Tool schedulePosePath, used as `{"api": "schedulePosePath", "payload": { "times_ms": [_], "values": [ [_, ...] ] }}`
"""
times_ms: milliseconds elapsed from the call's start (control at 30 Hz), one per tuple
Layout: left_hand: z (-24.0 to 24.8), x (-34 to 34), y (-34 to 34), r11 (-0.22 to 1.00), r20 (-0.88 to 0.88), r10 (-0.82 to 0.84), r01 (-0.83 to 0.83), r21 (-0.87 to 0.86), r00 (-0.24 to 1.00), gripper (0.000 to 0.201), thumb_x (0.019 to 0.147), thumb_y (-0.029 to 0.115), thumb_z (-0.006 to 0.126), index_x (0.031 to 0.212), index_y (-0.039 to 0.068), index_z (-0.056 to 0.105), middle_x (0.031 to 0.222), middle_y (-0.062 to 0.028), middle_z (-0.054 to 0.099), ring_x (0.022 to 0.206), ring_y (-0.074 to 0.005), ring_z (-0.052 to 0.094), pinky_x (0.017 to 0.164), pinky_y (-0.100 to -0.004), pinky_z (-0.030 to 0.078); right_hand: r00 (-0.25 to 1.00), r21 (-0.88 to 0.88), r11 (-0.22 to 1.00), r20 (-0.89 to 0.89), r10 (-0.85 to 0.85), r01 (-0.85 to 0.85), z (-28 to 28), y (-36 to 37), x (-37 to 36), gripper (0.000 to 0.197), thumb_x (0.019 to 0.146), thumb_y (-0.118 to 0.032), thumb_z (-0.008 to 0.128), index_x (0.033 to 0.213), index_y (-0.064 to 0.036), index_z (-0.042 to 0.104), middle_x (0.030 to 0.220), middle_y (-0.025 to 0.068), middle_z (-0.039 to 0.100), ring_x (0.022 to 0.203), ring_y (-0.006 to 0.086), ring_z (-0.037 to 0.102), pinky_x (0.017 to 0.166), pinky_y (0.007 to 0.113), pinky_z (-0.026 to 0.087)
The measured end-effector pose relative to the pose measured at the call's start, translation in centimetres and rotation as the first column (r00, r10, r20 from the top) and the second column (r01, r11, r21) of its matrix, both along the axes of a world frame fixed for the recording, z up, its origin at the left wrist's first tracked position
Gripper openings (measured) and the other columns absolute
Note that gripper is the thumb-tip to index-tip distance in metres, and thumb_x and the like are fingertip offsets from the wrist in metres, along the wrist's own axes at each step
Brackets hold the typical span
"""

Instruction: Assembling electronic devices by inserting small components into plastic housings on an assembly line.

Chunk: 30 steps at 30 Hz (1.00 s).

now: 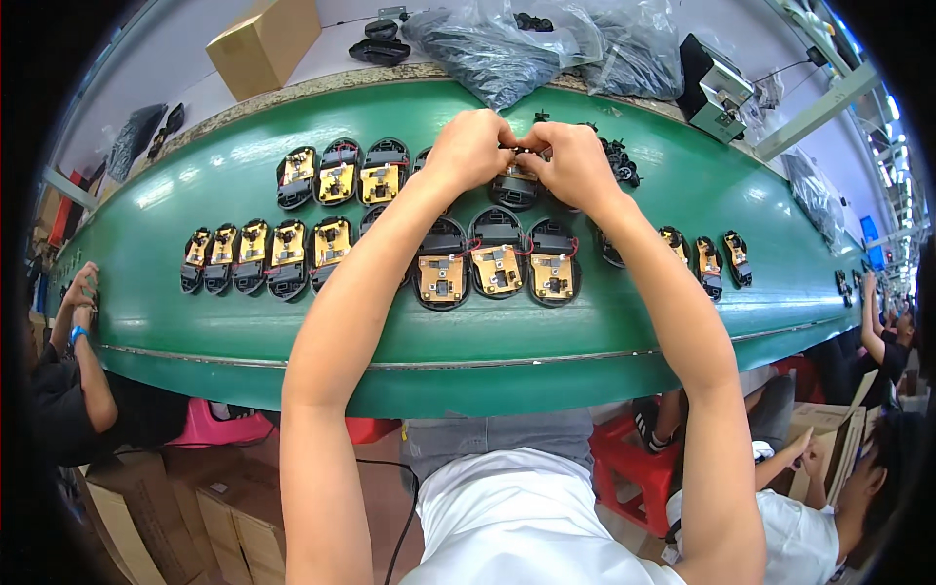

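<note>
Both arms reach over the green work surface [195, 317]. My left hand [471, 148] and my right hand [573, 164] meet at a half-built computer mouse [514, 187], an open black oval shell with a tan circuit board. Thumbs and fingertips are pinched together over its far end; what lies between them is too small and hidden to name. Right of my right hand is a cluster of small black wheel-like parts [621, 162]. Similar open mice stand in two rows, including one mouse with red wires [497, 255] nearer me. My forearms hide some of them.
Clear bags of dark parts [497, 58] lie along the far ledge, with a cardboard box [261, 47] to their left and a black-and-metal device [717, 93] to their right. Other people sit at both sides; a co-worker's hand [81, 285] rests at the left edge.
</note>
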<state>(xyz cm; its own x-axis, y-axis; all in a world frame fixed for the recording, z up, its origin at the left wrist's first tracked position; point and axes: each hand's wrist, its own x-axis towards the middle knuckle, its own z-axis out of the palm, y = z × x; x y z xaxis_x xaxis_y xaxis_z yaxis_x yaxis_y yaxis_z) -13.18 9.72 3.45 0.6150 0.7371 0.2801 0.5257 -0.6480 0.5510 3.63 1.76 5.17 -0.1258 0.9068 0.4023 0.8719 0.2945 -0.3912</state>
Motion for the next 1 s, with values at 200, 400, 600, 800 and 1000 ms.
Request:
{"api": "schedulePosePath", "payload": {
  "times_ms": [200,400,600,800,1000],
  "values": [
    [0.3,0.2,-0.4,1.0,-0.023,0.022,-0.022,0.001,0.999,0.021,0.077,0.016,0.081,0.094,0.005,0.08,0.096,-0.0174,0.074,0.09,-0.034,0.072,0.083,-0.0427,0.056,0.986,-0.17,0.985,0.169,-0.003,0.032,1.6,1.2,0.0,0.021,0.079,-0.017,0.08,0.093,-0.0015,0.077,0.087,0.0174,0.075,0.079,0.0339,0.072,0.074,0.04,0.056],
    [0.2,0.1,0.1,0.992,0.041,-0.019,0.024,-0.121,0.999,0.021,0.078,0.007,0.079,0.097,-0.001,0.078,0.096,-0.0171,0.076,0.09,-0.0254,0.075,0.078,-0.0364,0.059,0.993,-0.364,0.928,-0.051,-0.107,0.082,1.8,2.5,1.0,0.022,0.074,-0.021,0.084,0.091,-0.0066,0.081,0.086,0.0153,0.076,0.078,0.0283,0.073,0.077,0.039,0.057],
    [-0.1,0.4,-0.3,0.994,0.031,0.023,-0.02,-0.105,0.999,0.018,0.078,0.004,0.076,0.096,-0.003,0.077,0.09,-0.017,0.077,0.085,-0.0248,0.076,0.077,-0.0355,0.059,0.959,-0.518,0.852,-0.201,-0.202,0.071,1.4,2.7,1.4,0.024,0.072,-0.023,0.086,0.091,-0.0092,0.082,0.085,0.0143,0.077,0.079,0.0276,0.074,0.079,0.038,0.057],
    [-0.4,0.3,-0.6,0.998,0.114,0.066,-0.068,0.013,0.991,0.014,0.079,0.008,0.078,0.091,0.0,0.077,0.086,-0.0173,0.076,0.081,-0.0256,0.076,0.076,-0.0364,0.058,0.974,-0.281,0.955,-0.168,-0.151,0.1,0.9,1.1,0.6,0.028,0.072,-0.023,0.087,0.094,-0.0058,0.081,0.086,0.0142,0.077,0.078,0.026,0.075,0.076,0.036,0.058],
    [0.7,0.0,-1.2,0.997,0.016,0.063,-0.062,-0.055,0.998,0.014,0.078,0.011,0.079,0.089,0.002,0.078,0.089,-0.0172,0.076,0.082,-0.0278,0.075,0.075,-0.0383,0.057,0.986,-0.269,0.96,-0.121,-0.114,0.078,1.1,1.2,1.2,0.023,0.079,-0.022,0.082,0.096,-0.0066,0.081,0.087,0.0155,0.077,0.079,0.0275,0.074,0.076,0.038,0.058]
  ]
}}
